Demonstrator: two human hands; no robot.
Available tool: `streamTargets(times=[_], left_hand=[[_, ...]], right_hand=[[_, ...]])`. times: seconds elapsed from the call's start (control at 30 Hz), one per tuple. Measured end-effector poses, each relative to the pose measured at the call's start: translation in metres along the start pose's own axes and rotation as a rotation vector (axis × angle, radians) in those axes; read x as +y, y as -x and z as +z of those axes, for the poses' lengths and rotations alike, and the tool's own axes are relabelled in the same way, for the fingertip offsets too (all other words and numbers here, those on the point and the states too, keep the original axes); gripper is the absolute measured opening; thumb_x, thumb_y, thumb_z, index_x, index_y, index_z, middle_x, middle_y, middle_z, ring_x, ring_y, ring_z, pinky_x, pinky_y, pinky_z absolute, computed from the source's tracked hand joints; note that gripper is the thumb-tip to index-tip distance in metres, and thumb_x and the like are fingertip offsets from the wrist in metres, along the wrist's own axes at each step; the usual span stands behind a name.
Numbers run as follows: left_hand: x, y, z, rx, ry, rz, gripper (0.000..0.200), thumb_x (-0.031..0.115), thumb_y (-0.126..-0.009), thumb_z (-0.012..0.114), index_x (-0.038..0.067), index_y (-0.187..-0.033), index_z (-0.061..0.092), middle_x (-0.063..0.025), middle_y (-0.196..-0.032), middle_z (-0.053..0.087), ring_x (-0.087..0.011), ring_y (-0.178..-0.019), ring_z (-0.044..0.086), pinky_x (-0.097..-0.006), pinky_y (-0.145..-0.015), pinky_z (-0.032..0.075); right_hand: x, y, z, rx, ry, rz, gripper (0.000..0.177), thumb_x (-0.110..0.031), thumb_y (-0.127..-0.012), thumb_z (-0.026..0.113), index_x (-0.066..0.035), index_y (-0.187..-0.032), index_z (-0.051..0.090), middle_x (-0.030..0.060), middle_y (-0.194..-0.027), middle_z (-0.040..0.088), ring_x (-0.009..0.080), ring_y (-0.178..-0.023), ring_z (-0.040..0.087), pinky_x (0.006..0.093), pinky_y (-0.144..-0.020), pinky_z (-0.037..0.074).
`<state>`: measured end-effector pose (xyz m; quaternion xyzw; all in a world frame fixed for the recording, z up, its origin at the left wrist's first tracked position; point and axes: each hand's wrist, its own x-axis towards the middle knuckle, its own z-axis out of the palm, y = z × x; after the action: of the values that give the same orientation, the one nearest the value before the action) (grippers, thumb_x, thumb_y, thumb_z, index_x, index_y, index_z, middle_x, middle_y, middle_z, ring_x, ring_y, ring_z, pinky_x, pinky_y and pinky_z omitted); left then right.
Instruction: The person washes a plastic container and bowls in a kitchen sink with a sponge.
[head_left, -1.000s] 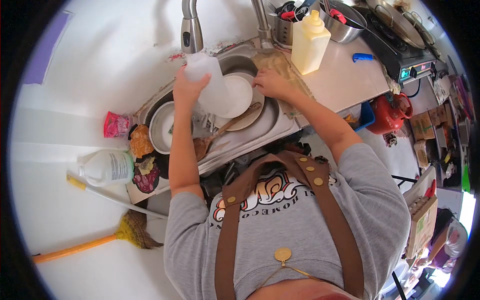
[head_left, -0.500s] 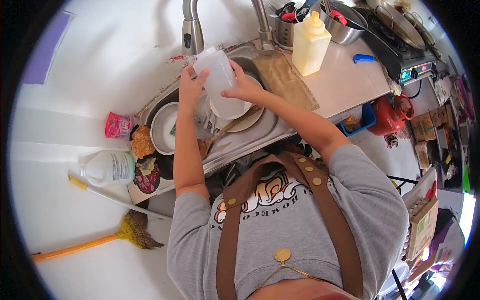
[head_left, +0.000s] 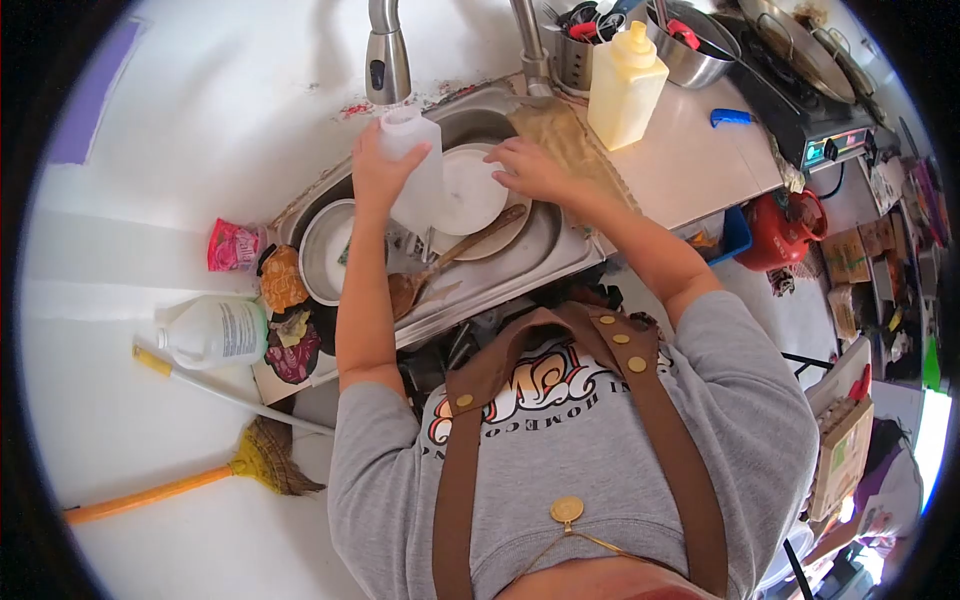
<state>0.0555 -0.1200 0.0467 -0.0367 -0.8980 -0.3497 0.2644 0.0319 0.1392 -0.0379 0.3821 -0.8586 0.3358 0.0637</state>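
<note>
My left hand (head_left: 380,170) is wrapped round a translucent white plastic bottle (head_left: 425,180), its open mouth tilted up below the faucet (head_left: 388,65). My right hand (head_left: 528,168) is off the bottle, fingers apart and slightly bent, over the right side of the sink (head_left: 548,235). Under it lie a white plate (head_left: 470,190) and other dishes. A wooden spoon (head_left: 480,238) rests across them. To the left of the plates sits a round white pan (head_left: 322,255), partly behind my left forearm.
A filled pale-yellow squeeze bottle (head_left: 625,95) stands on the right counter near a utensil holder (head_left: 574,60) and a metal pot (head_left: 690,55). A blue-handled tool (head_left: 731,117) lies by the stove (head_left: 815,110). Left of the sink are a plastic jug (head_left: 215,333) and a pink packet (head_left: 235,246).
My right hand has let go of the bottle and moved right. The bottle, now in my left hand alone, has turned more upright and shifted slightly down and left.
</note>
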Motion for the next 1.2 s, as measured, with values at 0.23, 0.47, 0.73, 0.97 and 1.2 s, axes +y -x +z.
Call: streamTargets(times=[0.23,0.47,0.73,0.97,1.2], left_hand=[[-0.004,-0.008,0.007,-0.002,0.058,-0.080,0.072,0.039,-0.066,0.081,-0.005,-0.115,0.052,-0.0199,-0.108,0.060,-0.0322,-0.105,0.056,-0.0401,-0.093,0.042],[0.001,-0.008,0.013,0.111,0.132,-0.138,0.068,0.035,-0.066,0.082,-0.006,-0.112,0.053,-0.0187,-0.105,0.061,-0.0282,-0.094,0.061,-0.0367,-0.082,0.047],[0.021,-0.005,0.021,-0.100,0.515,-0.359,0.067,0.037,-0.072,0.078,-0.002,-0.118,0.049,-0.0148,-0.110,0.058,-0.0251,-0.098,0.059,-0.0362,-0.080,0.049],[0.016,0.008,0.004,-0.263,0.622,-0.299,0.076,0.040,-0.071,0.078,-0.002,-0.126,0.044,-0.0149,-0.118,0.053,-0.0271,-0.110,0.053,-0.0378,-0.087,0.047],[0.002,-0.001,0.007,-0.069,0.018,-0.042,0.083,0.038,-0.064,0.082,-0.006,-0.124,0.046,-0.0217,-0.118,0.053,-0.0313,-0.109,0.053,-0.0379,-0.090,0.045]], right_hand=[[0.020,0.016,0.004,-0.024,0.179,-0.039,0.030,-0.027,-0.082,0.059,-0.010,-0.106,0.065,0.0127,-0.112,0.061,0.0295,-0.115,0.049,0.0418,-0.100,0.037],[-0.015,0.000,0.005,-0.003,-0.160,0.151,0.063,-0.036,-0.079,0.067,-0.006,-0.130,0.045,0.0194,-0.124,0.052,0.0337,-0.122,0.044,0.0415,-0.105,0.032],[-0.053,-0.032,0.016,0.063,-0.710,0.129,0.107,-0.040,-0.072,0.075,-0.004,-0.146,0.006,0.0216,-0.141,0.029,0.0321,-0.132,0.031,0.0396,-0.108,0.027],[-0.057,-0.020,0.009,-0.207,-1.034,0.344,0.089,-0.037,-0.074,0.072,-0.005,-0.143,0.024,0.0212,-0.133,0.043,0.0299,-0.127,0.040,0.0366,-0.103,0.035],[-0.016,-0.007,0.006,0.106,-0.330,0.117,0.049,-0.029,-0.083,0.062,-0.008,-0.126,0.051,0.0172,-0.120,0.056,0.0323,-0.117,0.048,0.0410,-0.100,0.037]])
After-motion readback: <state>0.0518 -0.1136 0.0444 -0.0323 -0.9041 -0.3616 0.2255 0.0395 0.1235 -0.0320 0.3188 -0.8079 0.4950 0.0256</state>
